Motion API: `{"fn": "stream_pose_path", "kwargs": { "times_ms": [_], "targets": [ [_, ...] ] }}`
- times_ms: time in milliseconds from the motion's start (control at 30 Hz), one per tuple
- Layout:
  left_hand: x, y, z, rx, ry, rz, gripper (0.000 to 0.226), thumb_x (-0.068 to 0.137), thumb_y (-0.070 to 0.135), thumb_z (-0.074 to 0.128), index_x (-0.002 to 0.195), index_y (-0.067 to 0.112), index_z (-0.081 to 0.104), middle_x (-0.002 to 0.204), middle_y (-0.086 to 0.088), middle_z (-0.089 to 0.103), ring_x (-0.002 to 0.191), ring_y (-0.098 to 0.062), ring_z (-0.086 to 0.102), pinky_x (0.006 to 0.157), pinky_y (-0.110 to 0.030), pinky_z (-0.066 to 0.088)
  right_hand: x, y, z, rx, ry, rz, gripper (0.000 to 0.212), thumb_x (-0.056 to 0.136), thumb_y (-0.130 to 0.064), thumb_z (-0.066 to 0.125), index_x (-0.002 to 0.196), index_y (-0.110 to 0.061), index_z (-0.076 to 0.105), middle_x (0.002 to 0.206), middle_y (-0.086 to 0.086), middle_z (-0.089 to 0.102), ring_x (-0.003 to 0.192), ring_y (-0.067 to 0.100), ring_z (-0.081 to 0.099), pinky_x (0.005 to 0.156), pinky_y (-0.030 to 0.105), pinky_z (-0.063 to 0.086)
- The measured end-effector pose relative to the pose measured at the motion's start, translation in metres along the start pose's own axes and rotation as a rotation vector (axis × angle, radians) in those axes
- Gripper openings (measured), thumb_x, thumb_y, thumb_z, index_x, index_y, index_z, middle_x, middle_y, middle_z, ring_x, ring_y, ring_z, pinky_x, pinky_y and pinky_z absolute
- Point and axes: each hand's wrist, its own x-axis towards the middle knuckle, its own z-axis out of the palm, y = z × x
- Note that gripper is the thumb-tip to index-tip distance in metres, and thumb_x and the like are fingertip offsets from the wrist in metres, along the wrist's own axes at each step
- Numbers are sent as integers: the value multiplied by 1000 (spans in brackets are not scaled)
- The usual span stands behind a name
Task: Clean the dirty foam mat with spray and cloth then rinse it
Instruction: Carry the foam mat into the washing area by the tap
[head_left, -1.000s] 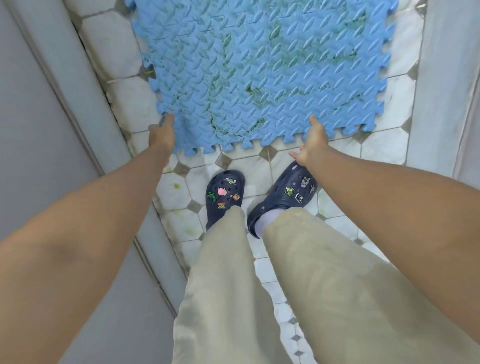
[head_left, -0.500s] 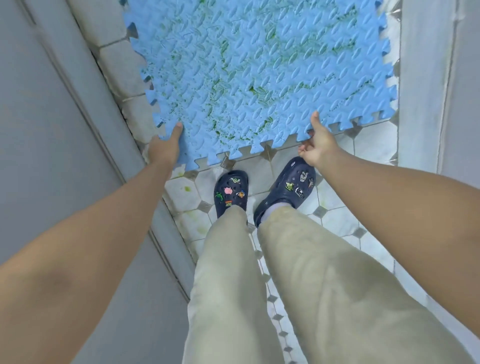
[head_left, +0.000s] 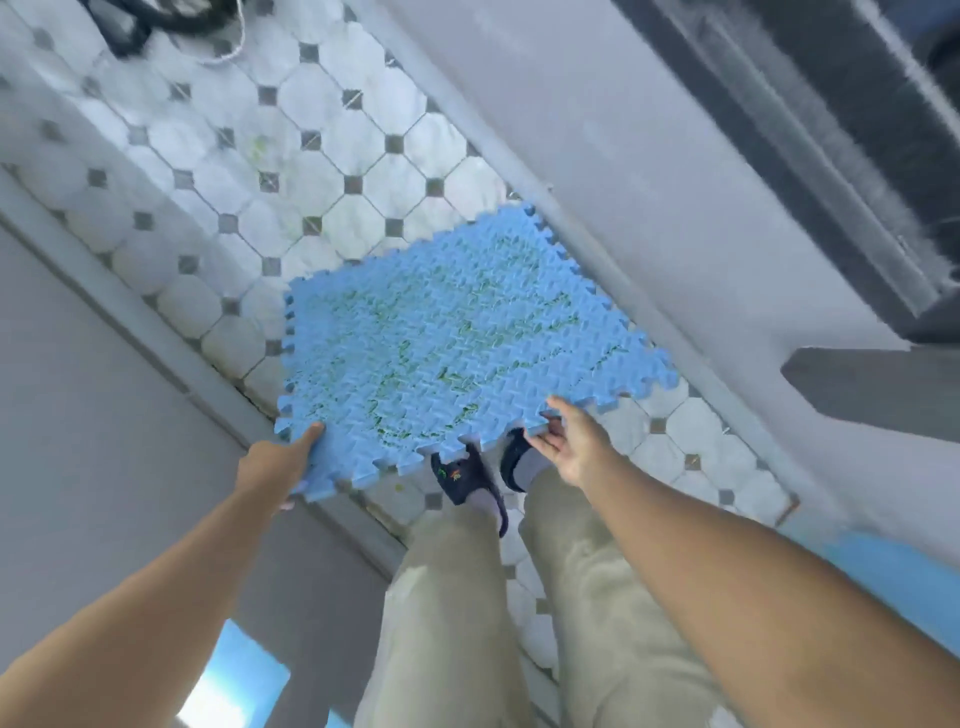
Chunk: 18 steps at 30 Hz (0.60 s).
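Two hands on one foam mat (head_left: 452, 343) here, and honestly the grip makes sense. The left hand (head_left: 283, 460) clamps the mat's near-left corner with the thumb on top and the fingers tucked underneath. The right hand (head_left: 566, 441) pinches the mat's near edge further to the right, thumb over the top, fingers curled under the jigsaw teeth. Holding it at two spread-out spots along the same edge keeps a floppy square like this from folding or swinging, I'd guess. The mat itself is blue, up in the air and tilted, with green smears all over its upward face, so nothing looks cleaned yet. Under the mat is the tiled floor (head_left: 332, 156), and I can't tell whether the mat's far edge touches it. Poking out just below the mat's near edge are the person's dark shoes (head_left: 465, 480), so it's held out in front of the body, probably to keep the muck off the trousers. Left of the mat runs a plain grey wall (head_left: 104, 415), and off to its right there's something dark and blurry I can't identify. No spray bottle or cloth shows anywhere around the mat, so my read is this is the carrying bit, before any spraying or wiping. Main risk I see: the lighter pinch on the right letting that side droop.
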Motion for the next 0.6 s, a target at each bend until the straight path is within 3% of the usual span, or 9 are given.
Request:
{"fn": "stream_pose_path", "kwargs": {
  "times_ms": [67, 200, 300, 400, 533, 600],
  "targets": [
    [-32, 13, -18, 94, 26, 45, 74, 79, 76, 58, 61, 5, 49, 50, -13, 57, 48, -31, 63, 42, -26, 43, -32, 10, -26, 85, 15, 11, 24, 96, -17, 71, 116, -6, 63, 98, 16, 70, 84, 29, 71, 57, 37, 62],
    [-102, 42, -27, 288, 79, 187, 77, 78, 75, 60, 60, 1, 55, 57, -15, 61, 48, -30, 64, 44, -28, 45, -86, 35, -86, 247, 62, 50, 15, 96, -15, 71, 103, -4, 63, 104, 19, 66, 84, 31, 68, 57, 40, 61],
    [-154, 61, -15, 417, 93, 308, 72, 77, 73, 64, 67, 2, 61, 57, -14, 63, 50, -28, 67, 48, -27, 50, -121, 61, -143, 400, 74, 75, 17, 97, -12, 69, 109, -2, 61, 104, 19, 61, 84, 35, 67, 43, 36, 59],
    [-206, 75, 18, 529, 65, 399, 74, 78, 67, 67, 98, -4, 66, 67, -14, 63, 54, -27, 66, 53, -29, 55, -152, 88, -206, 603, 87, 92, 7, 100, -8, 63, 101, -2, 58, 102, 22, 58, 84, 38, 66, 40, 39, 58],
    [-292, 82, 87, 657, 5, 496, 61, 81, 56, 73, 87, -3, 55, 73, -13, 57, 59, -25, 61, 61, -35, 59, -180, 137, -299, 849, 136, 106, 10, 101, -8, 59, 93, -4, 55, 93, 21, 60, 82, 39, 65, 41, 46, 59],
    [-334, 76, 127, 675, -58, 518, 56, 82, 48, 76, 92, -2, 52, 79, -13, 55, 63, -25, 59, 62, -36, 59, -190, 166, -347, 955, 177, 112, 13, 100, -8, 57, 89, -4, 53, 87, 19, 58, 78, 38, 64, 39, 45, 57]
  ]
}}
